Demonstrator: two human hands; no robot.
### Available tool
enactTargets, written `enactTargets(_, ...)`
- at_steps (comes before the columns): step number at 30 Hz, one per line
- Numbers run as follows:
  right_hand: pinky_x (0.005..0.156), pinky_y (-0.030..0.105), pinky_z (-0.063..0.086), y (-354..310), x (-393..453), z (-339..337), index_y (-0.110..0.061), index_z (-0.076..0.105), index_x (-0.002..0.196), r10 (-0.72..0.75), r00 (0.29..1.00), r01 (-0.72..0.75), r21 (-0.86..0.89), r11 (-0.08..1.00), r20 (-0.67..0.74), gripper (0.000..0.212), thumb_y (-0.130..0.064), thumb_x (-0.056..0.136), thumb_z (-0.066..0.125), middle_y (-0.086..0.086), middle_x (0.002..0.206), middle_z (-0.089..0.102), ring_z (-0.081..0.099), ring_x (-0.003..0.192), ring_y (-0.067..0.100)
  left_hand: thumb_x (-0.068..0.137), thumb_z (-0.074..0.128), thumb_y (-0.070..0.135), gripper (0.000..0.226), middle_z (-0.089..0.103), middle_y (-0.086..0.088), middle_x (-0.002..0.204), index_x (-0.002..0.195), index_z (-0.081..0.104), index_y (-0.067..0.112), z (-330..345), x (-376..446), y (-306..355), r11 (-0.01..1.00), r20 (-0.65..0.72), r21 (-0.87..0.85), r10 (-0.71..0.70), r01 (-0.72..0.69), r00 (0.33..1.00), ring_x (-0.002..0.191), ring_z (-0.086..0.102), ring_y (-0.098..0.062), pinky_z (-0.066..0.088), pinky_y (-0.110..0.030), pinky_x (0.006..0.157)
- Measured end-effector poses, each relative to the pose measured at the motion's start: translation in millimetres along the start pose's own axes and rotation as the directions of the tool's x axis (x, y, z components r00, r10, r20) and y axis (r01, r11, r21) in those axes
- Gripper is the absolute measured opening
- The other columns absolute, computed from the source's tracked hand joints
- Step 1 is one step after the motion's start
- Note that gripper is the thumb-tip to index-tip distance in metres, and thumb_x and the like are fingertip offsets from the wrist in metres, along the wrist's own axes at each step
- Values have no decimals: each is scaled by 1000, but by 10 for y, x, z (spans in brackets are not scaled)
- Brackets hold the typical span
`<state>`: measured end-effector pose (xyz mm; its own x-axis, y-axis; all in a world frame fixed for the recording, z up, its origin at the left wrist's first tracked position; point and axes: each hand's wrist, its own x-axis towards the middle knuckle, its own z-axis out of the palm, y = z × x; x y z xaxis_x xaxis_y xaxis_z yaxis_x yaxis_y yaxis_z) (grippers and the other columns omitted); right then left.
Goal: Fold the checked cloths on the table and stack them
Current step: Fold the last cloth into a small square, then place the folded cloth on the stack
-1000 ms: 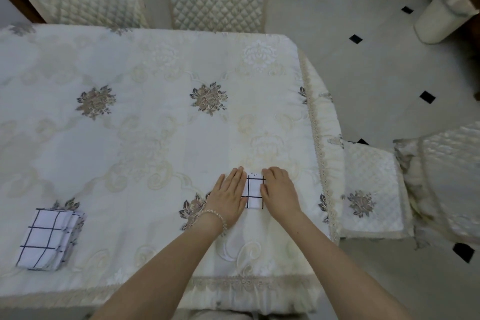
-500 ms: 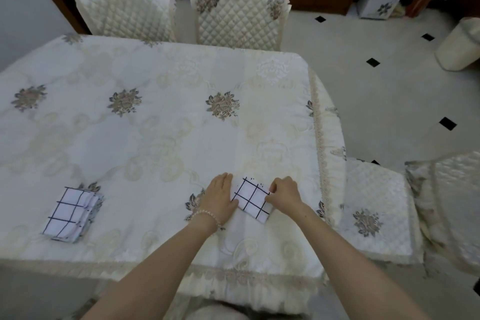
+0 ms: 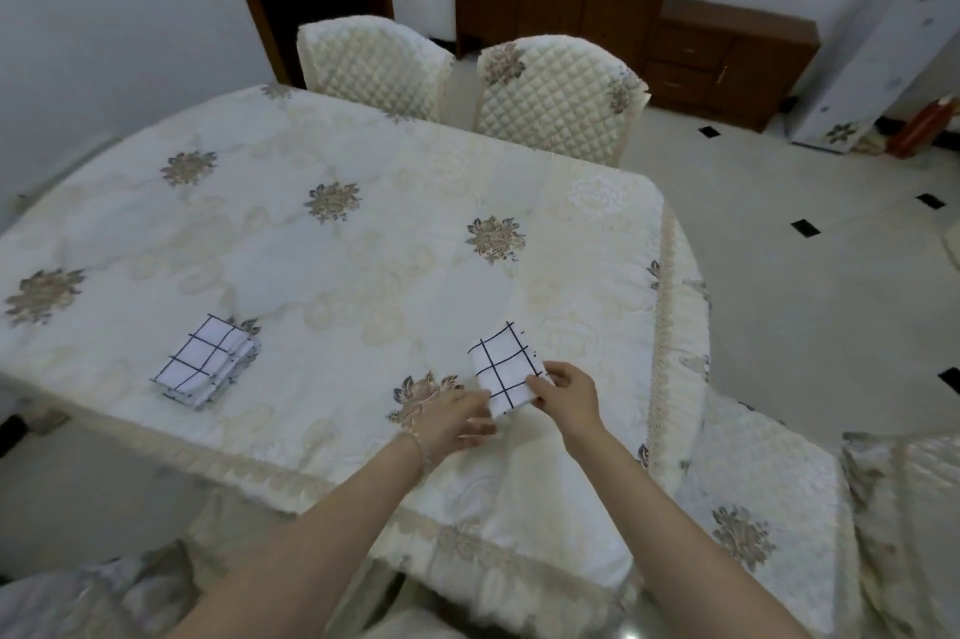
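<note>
The big table (image 3: 322,275), draped in its cream flowered cover, is filling most of the room in front of the person, with two quilted chairs (image 3: 556,98) standing at the side beyond their fingertips. Well away past the left fingers, a stack of folded checked cloths (image 3: 205,362) is waiting near the table's edge. Right between the two sets of fingers, a small folded cloth (image 3: 506,376) is being lifted, its near end coming off the table and its far end tilting up. The right hand (image 3: 569,391) is pinching the cloth's near right corner, thumb and fingers curling round the edge. The left hand (image 3: 457,417) is reaching in at the near left edge with fingers fairly straight and blurred; they are touching or slipping just under the cloth, and I cannot tell whether they are gripping it. To my eye the folding is finished and the carry to the stack is starting. Doing it well probably means supporting the bundle from below on the left fingers, keeping the layers pinched together so none are sliding, and lining the edges up squarely over the stack before letting go.
</note>
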<state>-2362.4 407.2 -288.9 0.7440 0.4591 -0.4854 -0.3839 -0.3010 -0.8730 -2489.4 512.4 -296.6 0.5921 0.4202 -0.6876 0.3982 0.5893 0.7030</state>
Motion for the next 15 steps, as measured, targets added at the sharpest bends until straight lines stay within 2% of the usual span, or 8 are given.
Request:
enactTargets(3, 61, 20, 53, -90, -79, 155, -4, 60, 102, -18, 999, 17, 27, 999, 37, 18, 2, 86, 62, 15, 97, 67, 64, 80, 19, 93, 56, 11, 10, 67, -9, 78, 88, 64, 6, -62, -13, 106, 996, -62, -39, 81, -83, 995, 72, 64, -24, 52, -32, 67)
enactTargets(6, 61, 22, 53, -157, -116, 355, -2, 59, 103, -21, 998, 21, 5, 1000, 57, 16, -1, 87, 63, 16, 95, 66, 64, 78, 21, 91, 57, 5, 11, 62, -12, 74, 81, 62, 4, -272, -20, 253, 983, -119, 43, 182, -179, 976, 68, 60, -24, 53, -38, 70)
enactTargets(10, 60, 27, 53, -208, -88, 746, -3, 60, 100, -22, 999, 27, -123, 992, 48, 14, -12, 90, 62, 15, 93, 64, 62, 75, 22, 90, 58, 4, 12, 54, -5, 61, 79, 58, 8, -714, -30, 464, 966, -165, 159, 229, -203, 959, 51, 52, -14, 48, -28, 54)
enactTargets(13, 62, 32, 54, -258, -61, 1174, -3, 61, 96, -32, 995, 53, -243, 968, 90, 12, -11, 88, 64, 8, 77, 59, 57, 60, 19, 90, 59, 7, 9, 47, -2, 61, 85, 54, 13, -1173, -33, 624, 955, -192, 201, 255, -216, 948, 56, 46, -12, 47, -25, 58)
enactTargets(15, 57, 30, 53, -265, -65, 1552, -5, 59, 88, -12, 990, 51, -286, 957, 139, 7, -9, 87, 65, 9, 71, 58, 55, 55, 19, 90, 59, 10, 5, 47, 0, 65, 92, 55, 12, -1551, -39, 686, 937, -231, 246, 304, -247, 924, 63, 46, -13, 46, -24, 61)
